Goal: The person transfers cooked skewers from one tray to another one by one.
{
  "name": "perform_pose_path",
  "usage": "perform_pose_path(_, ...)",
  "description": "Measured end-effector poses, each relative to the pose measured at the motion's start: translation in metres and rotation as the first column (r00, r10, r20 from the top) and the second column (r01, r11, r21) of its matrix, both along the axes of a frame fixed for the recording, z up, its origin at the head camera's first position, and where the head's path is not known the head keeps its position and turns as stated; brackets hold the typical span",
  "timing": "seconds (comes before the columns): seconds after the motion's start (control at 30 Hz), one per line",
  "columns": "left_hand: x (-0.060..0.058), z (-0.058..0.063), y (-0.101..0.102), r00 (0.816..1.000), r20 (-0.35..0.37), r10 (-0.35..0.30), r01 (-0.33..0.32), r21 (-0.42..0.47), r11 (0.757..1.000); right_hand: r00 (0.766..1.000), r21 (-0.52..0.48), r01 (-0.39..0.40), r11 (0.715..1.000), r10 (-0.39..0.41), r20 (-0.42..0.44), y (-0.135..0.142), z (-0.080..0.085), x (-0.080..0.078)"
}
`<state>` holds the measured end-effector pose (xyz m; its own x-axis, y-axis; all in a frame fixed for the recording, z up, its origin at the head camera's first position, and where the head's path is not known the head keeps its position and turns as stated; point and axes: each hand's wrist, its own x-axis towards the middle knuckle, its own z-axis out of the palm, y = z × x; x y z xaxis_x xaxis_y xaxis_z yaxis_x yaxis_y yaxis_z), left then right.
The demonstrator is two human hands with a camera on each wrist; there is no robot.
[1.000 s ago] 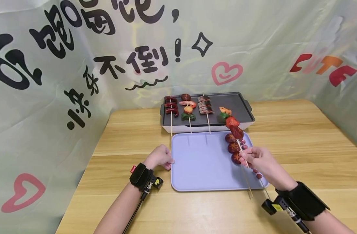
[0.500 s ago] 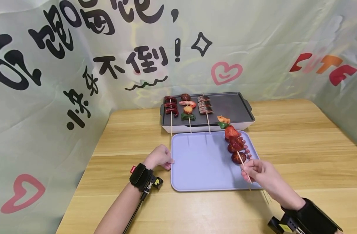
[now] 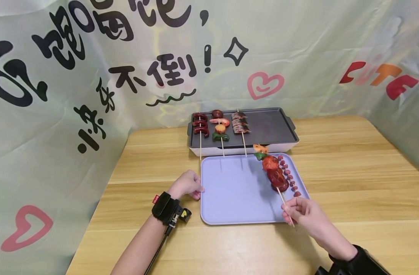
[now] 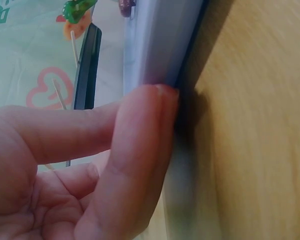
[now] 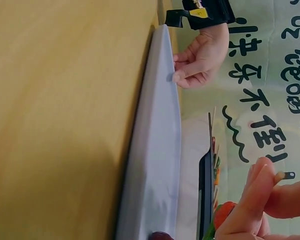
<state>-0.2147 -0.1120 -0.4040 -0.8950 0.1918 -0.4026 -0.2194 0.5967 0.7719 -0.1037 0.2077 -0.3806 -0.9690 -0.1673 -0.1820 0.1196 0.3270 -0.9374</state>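
Note:
My right hand (image 3: 305, 215) pinches the bare stick of a food skewer (image 3: 270, 164) above the right part of the lilac tray (image 3: 230, 198). Threaded on it are an orange piece, a green piece, a red chunk and a dark red chunk at its lower end. Beneath, largely covered, lies a mushroom skewer (image 3: 284, 186); a skewer of small dark red pieces (image 3: 289, 177) lies along the tray's right side. At the tray's left edge, my left hand (image 3: 187, 185) grips the rim between thumb and finger, as the left wrist view shows at the tray rim (image 4: 162, 45).
Behind the tray stands a dark grill pan (image 3: 268, 124) on a white base. On its left half rest a sausage skewer (image 3: 200, 124), a mixed skewer (image 3: 220, 128) and a fish skewer (image 3: 241, 123), sticks jutting over the front. A printed cloth (image 3: 202, 30) hangs behind the wooden table (image 3: 350, 172).
My right hand has drawn toward the near side with the food skewer, whose tip has left the grill pan and come over the tray. My left hand keeps its place.

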Motion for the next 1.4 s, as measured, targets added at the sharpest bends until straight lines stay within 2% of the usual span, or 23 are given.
perform_pose_path(0.13,0.0,0.0,0.0,1.0,0.001,0.002,-0.002,0.002,1.0,1.0,0.007,0.011,1.0,-0.011,-0.012,-0.003,-0.005,0.004)
perform_pose_path(0.4,0.001,0.001,0.0,1.0,-0.003,0.002,-0.002,0.007,1.0,0.999,-0.005,-0.029,1.0,0.029,-0.016,-0.009,-0.016,0.004)
perform_pose_path(0.73,0.002,0.001,0.0,1.0,-0.003,0.003,-0.003,0.025,1.0,0.998,0.097,0.06,0.994,-0.062,0.021,-0.021,-0.019,-0.002)
perform_pose_path(1.0,0.001,0.0,0.0,1.0,-0.005,0.006,-0.006,0.023,1.0,0.997,0.118,0.075,0.99,-0.078,0.022,-0.027,-0.022,-0.005)
perform_pose_path(1.27,0.001,0.0,-0.001,1.0,-0.006,0.0,0.0,0.017,1.0,0.999,0.142,0.047,0.989,-0.05,0.015,-0.028,-0.027,-0.007)
perform_pose_path(1.4,0.001,0.001,-0.001,1.0,-0.003,0.001,-0.001,0.018,1.0,1.0,0.146,0.003,0.989,-0.005,0.011,-0.026,-0.028,-0.008)
